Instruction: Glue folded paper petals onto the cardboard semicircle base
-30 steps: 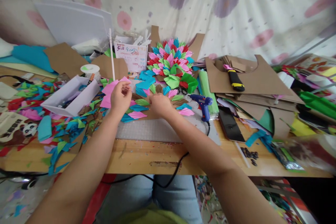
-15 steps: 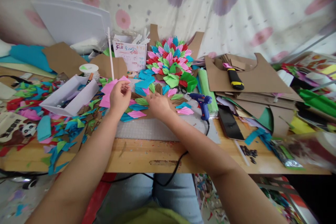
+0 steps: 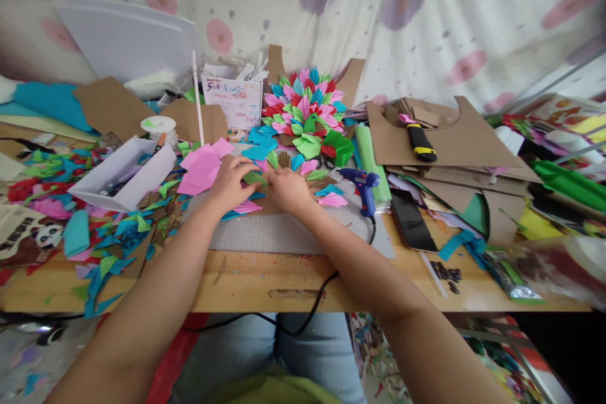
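A cardboard piece [image 3: 271, 205] with pleated crepe-paper leaves in pink, blue, green and brown lies on the grey cutting mat [image 3: 265, 237]. My left hand [image 3: 233, 182] is over its left leaves, thumb and fingers apart around a green paper leaf [image 3: 254, 178]. My right hand [image 3: 290, 190] is closed, with its fingertips down on the middle of the piece. Whatever those fingertips pinch is hidden. Flat pink paper pieces [image 3: 201, 170] lie just left of my left hand. A blue glue gun [image 3: 363, 186] stands to the right of my right hand.
A white box [image 3: 120, 177] stands at left among paper scraps [image 3: 127, 230]. Behind is a finished-looking cluster of colourful pleated leaves [image 3: 305, 101]. To the right are a phone [image 3: 411, 221], a yellow-black cutter [image 3: 421, 142] and cardboard sheets [image 3: 454, 139]. A black cord [image 3: 317, 303] crosses the table's front edge.
My left hand has moved right, from the pink paper to the leaves beside my right hand, and its fingers have spread. My right hand's fingers have curled in.
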Motion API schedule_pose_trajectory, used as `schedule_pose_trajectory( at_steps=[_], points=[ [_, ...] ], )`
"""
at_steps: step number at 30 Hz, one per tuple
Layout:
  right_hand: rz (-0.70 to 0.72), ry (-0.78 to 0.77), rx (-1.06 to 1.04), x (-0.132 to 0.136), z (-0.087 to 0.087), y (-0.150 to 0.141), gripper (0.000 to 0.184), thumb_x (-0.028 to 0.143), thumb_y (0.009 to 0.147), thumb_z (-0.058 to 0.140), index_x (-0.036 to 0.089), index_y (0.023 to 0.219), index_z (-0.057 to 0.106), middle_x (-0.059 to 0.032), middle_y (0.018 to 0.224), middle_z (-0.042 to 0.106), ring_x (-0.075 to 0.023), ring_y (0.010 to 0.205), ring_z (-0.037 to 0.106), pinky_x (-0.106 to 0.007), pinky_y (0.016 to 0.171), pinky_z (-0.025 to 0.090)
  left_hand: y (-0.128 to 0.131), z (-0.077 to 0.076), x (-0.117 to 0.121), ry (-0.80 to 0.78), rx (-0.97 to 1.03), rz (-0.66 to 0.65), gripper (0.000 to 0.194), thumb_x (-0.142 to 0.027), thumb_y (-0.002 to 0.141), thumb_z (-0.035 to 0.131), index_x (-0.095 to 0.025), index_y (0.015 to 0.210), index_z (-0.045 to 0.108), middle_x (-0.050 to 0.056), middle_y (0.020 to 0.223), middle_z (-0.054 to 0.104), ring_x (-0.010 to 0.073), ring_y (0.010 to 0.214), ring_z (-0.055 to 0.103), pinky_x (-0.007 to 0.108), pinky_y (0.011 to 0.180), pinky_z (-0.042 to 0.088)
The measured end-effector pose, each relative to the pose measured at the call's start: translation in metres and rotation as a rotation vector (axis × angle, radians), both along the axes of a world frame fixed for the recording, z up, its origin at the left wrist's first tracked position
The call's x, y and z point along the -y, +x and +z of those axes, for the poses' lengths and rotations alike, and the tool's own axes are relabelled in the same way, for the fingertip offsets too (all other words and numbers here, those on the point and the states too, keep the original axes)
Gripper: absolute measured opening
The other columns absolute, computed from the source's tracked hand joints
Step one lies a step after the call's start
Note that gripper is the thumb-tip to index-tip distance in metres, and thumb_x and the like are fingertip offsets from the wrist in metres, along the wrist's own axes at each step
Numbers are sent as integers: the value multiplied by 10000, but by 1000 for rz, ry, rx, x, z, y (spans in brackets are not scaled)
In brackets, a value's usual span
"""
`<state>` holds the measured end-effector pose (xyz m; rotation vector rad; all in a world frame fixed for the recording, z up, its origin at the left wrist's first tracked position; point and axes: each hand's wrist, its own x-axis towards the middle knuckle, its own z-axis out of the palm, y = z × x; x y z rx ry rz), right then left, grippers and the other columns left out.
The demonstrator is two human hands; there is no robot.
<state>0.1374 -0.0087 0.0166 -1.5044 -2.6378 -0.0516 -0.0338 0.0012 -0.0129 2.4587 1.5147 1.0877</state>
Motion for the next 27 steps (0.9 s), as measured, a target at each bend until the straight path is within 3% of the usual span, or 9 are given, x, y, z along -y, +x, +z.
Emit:
schedule_pose_trajectory(
  at_steps=[2,5,14,18,23,27],
  points=[
    [9,19,-70,-1,-3,4,302,364,905,449,178,1057,632,-108,1020,647,-220,983,565,-301,782,439,7,0,2,-11,-86,-47,232,-297,716,656,-213,932,653,67,1107,595,241,1084,517,429,980,391],
    [31,31,-126,0,-5,9,280,334,894,473,227,1102,627,-77,1018,647,-204,978,563,-289,794,421,15,0,4,-9,-136,-66,131,-258,734,637,-203,850,664,60,1101,619,239,1086,521,444,1008,362],
    [23,58,-228,3,-10,16,221,229,865,474,223,977,664,-46,948,659,-185,906,561,-271,743,394,17,3,5,14,-80,-62,38,-227,752,613,-207,737,641,28,958,678,203,967,588,466,1047,290],
    [-92,14,-303,11,-3,36,171,243,852,504,192,873,666,-46,895,663,-169,877,557,-250,721,382,8,5,0,33,33,-22,76,-237,764,599,-208,698,623,25,867,685,190,880,602,438,977,364],
    [-214,56,-401,28,6,92,164,281,839,522,182,805,649,-37,823,661,-152,790,561,-254,722,378,-5,5,-7,6,79,20,92,-264,767,601,-218,690,620,15,845,681,195,877,600,421,933,398],
    [-569,-6,-297,47,9,138,229,388,826,520,193,762,621,-39,749,645,-165,679,557,-262,601,344,-7,3,-10,-12,91,-9,71,-259,752,626,-220,692,624,17,833,677,193,863,595,400,902,417]
  ],
)
